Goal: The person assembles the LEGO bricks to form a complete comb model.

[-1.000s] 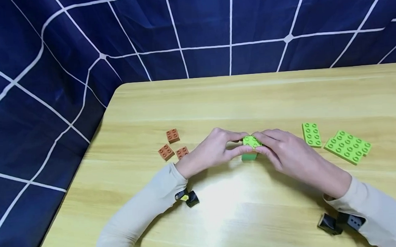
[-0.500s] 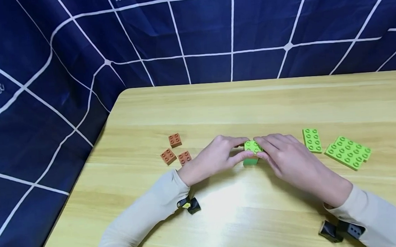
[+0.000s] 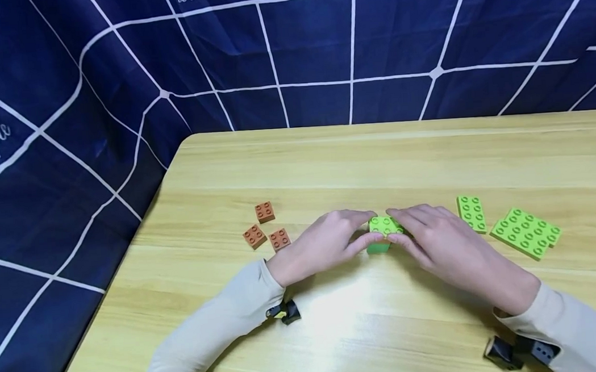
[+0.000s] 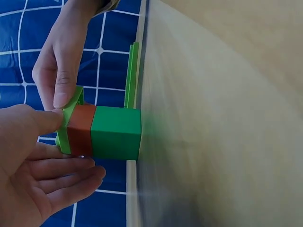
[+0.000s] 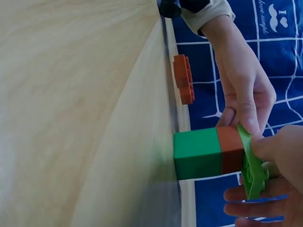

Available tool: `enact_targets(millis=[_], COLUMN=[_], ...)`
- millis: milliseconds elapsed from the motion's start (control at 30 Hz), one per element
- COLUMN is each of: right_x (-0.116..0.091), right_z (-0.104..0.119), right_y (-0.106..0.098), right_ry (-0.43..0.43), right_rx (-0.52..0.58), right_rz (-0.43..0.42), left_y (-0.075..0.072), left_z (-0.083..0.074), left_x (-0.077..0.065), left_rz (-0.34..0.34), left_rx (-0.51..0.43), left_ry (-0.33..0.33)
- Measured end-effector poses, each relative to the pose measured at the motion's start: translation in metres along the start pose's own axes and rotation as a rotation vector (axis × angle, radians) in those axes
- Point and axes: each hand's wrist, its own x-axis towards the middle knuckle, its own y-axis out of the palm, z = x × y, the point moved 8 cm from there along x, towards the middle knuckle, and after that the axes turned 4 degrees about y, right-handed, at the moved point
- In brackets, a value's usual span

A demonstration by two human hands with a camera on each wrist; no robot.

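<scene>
In the head view a lime-green studded plate [image 3: 382, 224] tops a small stack between both hands. Below it come an orange-brown brick [image 4: 81, 130] and a green block [image 4: 116, 132] that stands on the table. The plate sits at a slant and juts past the brick on the right-hand side. My left hand [image 3: 327, 241] pinches the plate's left end between thumb and forefinger, its other fingers extended beside the stack. With thumb and forefinger, my right hand [image 3: 442, 245] holds the opposite end. The plate's underside partly shows in the right wrist view.
Three loose orange-brown bricks [image 3: 254, 236] lie left of the stack, near my left wrist. Off to the right are a lime-green plate [image 3: 471, 214] and a larger lime-green plate piece [image 3: 526, 233]. A dark blue curtain with white lines [image 3: 310, 48] hangs behind the wooden table [image 3: 327, 161].
The lime-green plate has shifted rightward over the stack, and more of its studded top shows. My right hand has moved slightly right. The head view has tilted up a little.
</scene>
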Motion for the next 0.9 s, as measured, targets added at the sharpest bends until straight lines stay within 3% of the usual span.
enact_targets(millis=[100, 333, 500, 667, 800, 900], right_x=[-0.003, -0.007, -0.009, -0.010, -0.007, -0.004], right_z=[-0.003, -0.008, -0.009, -0.005, 0.000, -0.001], right_y=[-0.003, -0.008, -0.011, -0.005, -0.002, -0.002], right_ry=[0.004, -0.012, -0.015, -0.030, -0.050, -0.060], right_rx=[0.027, 0.041, 0.050, 0.060, 0.067, 0.064], right_rz=[0.015, 0.003, -0.013, -0.010, -0.013, -0.023], left_y=[0.001, -0.006, -0.023, -0.040, -0.058, -0.064], left_z=[-0.004, -0.005, 0.016, 0.051, 0.077, 0.090], left_x=[0.002, 0.007, 0.001, -0.030, -0.066, -0.086], left_rz=[0.012, 0.060, 0.105, 0.089, 0.005, -0.043], left_rx=[0.030, 0.000, -0.014, 0.041, 0.123, 0.167], left_ry=[0.003, 0.050, -0.033, -0.150, -0.240, -0.282])
